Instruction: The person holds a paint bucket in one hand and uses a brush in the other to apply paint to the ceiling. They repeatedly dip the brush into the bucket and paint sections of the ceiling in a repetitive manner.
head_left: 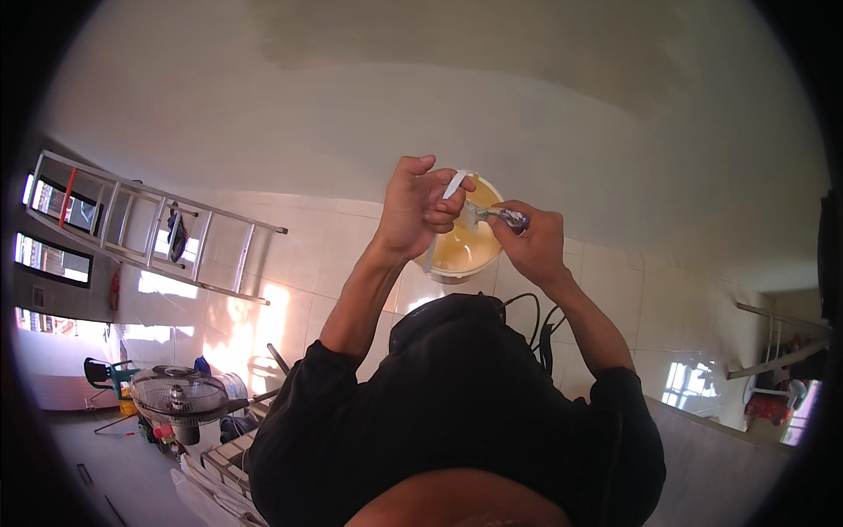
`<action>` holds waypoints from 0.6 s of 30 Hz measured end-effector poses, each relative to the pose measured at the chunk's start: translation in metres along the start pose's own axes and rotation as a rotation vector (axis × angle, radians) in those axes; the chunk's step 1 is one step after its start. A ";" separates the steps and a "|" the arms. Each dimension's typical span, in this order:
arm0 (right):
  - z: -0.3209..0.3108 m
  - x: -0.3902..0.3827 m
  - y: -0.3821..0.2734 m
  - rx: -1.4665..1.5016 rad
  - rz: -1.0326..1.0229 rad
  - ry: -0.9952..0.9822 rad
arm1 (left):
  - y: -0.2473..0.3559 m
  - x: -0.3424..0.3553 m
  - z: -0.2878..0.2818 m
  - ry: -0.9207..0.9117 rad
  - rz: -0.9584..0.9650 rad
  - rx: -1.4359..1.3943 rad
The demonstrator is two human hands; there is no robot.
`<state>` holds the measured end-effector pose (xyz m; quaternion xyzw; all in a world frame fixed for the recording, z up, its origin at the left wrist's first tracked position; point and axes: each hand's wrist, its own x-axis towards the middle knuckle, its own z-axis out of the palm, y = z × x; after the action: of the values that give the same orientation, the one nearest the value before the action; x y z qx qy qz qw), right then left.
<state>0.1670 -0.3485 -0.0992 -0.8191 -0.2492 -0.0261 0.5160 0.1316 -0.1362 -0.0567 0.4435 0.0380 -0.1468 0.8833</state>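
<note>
A round white bucket (452, 278) hangs in front of my chest; its inside is yellowish, with pale, glossy stuff in it. My left hand (421, 198) has its fingers curled round the white strap handle (455, 183) of the bucket, thumb raised. From the right, my right hand (534, 241) grips the purple-and-white smeared handle of what looks like a putty knife (512, 218). Its pale end points left over the bucket opening, close to my left fingers. Whether that end touches the bucket or what is in it I cannot tell.
A plaster wall (351, 123) with a darker patch rises ahead, above pale tiles. An aluminium ladder (158, 228) stands at the left. A fan (178, 395) and a green chair (107, 373) are lower left. Another ladder-like frame (773, 347) stands far right, and dark cables (537, 321) run beside me.
</note>
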 end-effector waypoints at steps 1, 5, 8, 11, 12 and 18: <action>0.002 0.002 0.005 0.064 0.054 -0.051 | -0.001 0.001 0.001 0.004 0.009 0.002; 0.010 0.012 0.012 0.336 0.288 -0.280 | -0.001 0.007 0.001 0.019 0.025 0.010; 0.011 0.019 0.012 0.353 0.311 -0.366 | -0.002 0.005 0.004 0.041 0.041 0.025; 0.012 0.023 0.017 0.155 0.128 -0.300 | -0.003 0.001 0.007 0.071 0.043 0.031; 0.012 0.024 0.020 0.069 0.046 -0.261 | -0.003 0.000 0.008 0.081 0.041 0.030; 0.012 0.038 0.038 -0.181 -0.467 -0.075 | 0.000 -0.003 0.015 0.144 0.020 0.003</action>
<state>0.2144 -0.3370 -0.1253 -0.7825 -0.4475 -0.1363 0.4110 0.1280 -0.1468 -0.0470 0.4546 0.0970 -0.1055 0.8791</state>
